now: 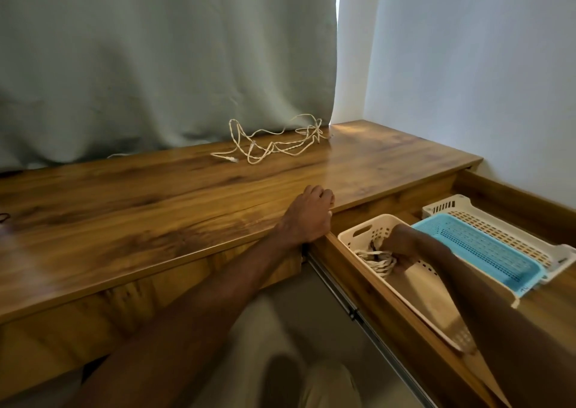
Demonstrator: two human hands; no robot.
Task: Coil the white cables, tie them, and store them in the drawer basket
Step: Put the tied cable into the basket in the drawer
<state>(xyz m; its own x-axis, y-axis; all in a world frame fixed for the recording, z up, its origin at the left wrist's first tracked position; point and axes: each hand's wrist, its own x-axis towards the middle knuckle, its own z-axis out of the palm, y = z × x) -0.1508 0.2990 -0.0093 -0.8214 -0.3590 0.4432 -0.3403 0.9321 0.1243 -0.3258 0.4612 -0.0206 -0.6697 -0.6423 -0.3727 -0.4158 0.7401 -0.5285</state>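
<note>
In the open drawer [378,301], the right hand [402,245] grips a coiled cable [377,261] low inside the cream basket [358,231]. The left hand [308,217] sits on the desk [156,205] edge, fingers curled (clasping it or not, I cannot tell). The loose white cable [272,145] lies beyond it by the curtain [156,64], stretched left to right, so the left hand is likely nearer.

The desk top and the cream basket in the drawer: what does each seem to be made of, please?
Desk top: wood or wood-look laminate, glossy; grain streaks and glare show. Cream basket: probably moulded plastic, matt; rows of slots and a cut-out handle.
</note>
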